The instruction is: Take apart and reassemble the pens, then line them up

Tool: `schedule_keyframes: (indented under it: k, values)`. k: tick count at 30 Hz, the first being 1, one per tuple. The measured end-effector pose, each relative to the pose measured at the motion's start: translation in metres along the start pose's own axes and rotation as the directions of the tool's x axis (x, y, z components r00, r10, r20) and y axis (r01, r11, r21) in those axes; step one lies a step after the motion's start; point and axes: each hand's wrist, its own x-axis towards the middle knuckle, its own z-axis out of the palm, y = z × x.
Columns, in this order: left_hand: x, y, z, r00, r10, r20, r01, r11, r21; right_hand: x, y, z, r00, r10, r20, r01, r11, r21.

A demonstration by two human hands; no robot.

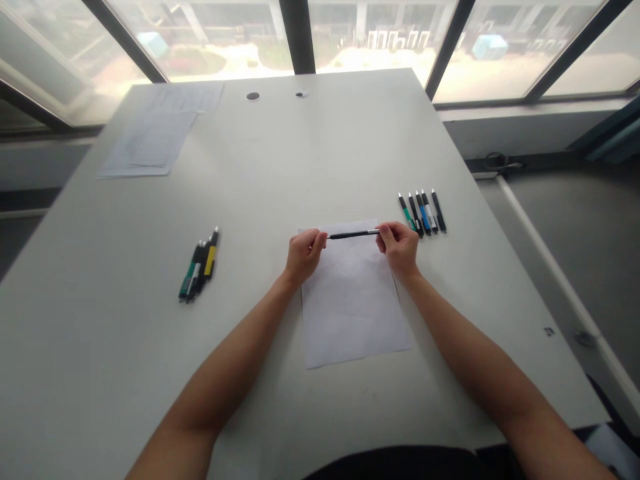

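Left hand: closed, fingertips pinching the dark end of a black pen. Right hand: closed, fingertips pinching the pen's silver end. Both forearms reach in from the near edge.

Black pen: slim, held level between the two hands, just above the far edge of the white sheet; whether it touches the sheet cannot be told.

White sheet: blank, lying flat on the grey table, a little askew, near the table's middle. All places below are given from this sheet.

Row of five pens: to the right of the sheet's far corner, just beside the right hand. Laid side by side and nearly parallel; one with a green barrel, one with blue, the others black or black and white. They lie close against the right knuckles, touching or not cannot be told.

Cluster of pens: well to the left of the sheet, apart from the left hand. One yellow-barrelled, one green and white, at least one black; bunched and overlapping, exact count unclear.

Stacked papers: far left of the sheet, at the table's far corner, faintly printed.

Two round cable holes: beyond the sheet, near the far edge.

Window frames: past the table, dark bars across bright glass.
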Motion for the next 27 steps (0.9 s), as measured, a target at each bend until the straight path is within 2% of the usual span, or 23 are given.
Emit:
schedule_keyframes:
  k: [7,13,21,27]
  values:
    - [0.001,-0.003,0.000,0.995,-0.072,-0.069,0.065,0.992,-0.106,0.001,0.002,0.000,0.999,0.007,-0.052,-0.006,1.000,0.015]
    - [0.000,-0.004,0.001,0.993,-0.065,-0.096,0.048,0.984,-0.169,0.003,0.004,0.001,0.997,-0.002,-0.082,0.006,0.999,0.043]
    - [0.005,-0.003,0.000,0.987,-0.053,-0.151,0.033,0.991,-0.131,0.004,0.008,0.001,0.987,0.047,-0.151,-0.027,0.991,0.129]
    - [0.005,-0.012,0.001,0.960,-0.162,-0.228,0.127,0.979,-0.158,0.006,0.008,0.002,0.973,0.080,-0.215,-0.048,0.988,0.150]
